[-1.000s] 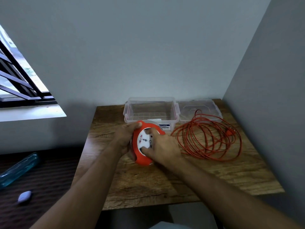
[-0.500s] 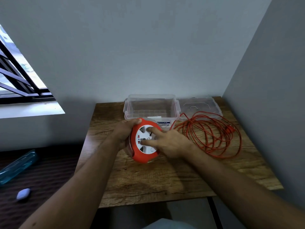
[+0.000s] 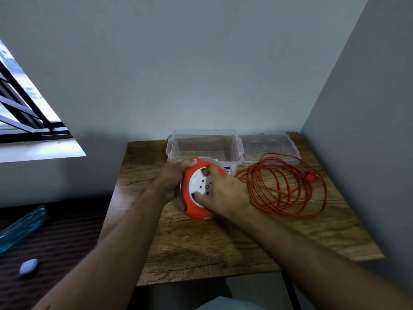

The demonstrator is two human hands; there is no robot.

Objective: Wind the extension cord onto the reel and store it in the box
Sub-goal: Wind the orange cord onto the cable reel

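An orange reel (image 3: 194, 210) with a white socket face is held tilted just above the wooden table (image 3: 223, 247). My left hand (image 3: 173, 177) grips its left rim. Over the white face lies my right hand (image 3: 223, 191), fingers pressed into the recesses. To the right, the orange extension cord (image 3: 283, 186) sprawls in loose loops on the table, its plug (image 3: 311, 177) at the far right. Behind the reel stands the clear plastic box (image 3: 202, 136), open and empty.
The box's clear lid (image 3: 269, 148) lies flat to the right of the box, under the cord's far loops. Walls close the table at the back and right. On the dark floor to the left lie a blue bottle (image 3: 21, 227) and a small pale object (image 3: 28, 266).
My right hand has turned on the reel's white face, fingers shifting from the centre to the lower and upper recesses. The view has shifted slightly; cord loops look much the same.
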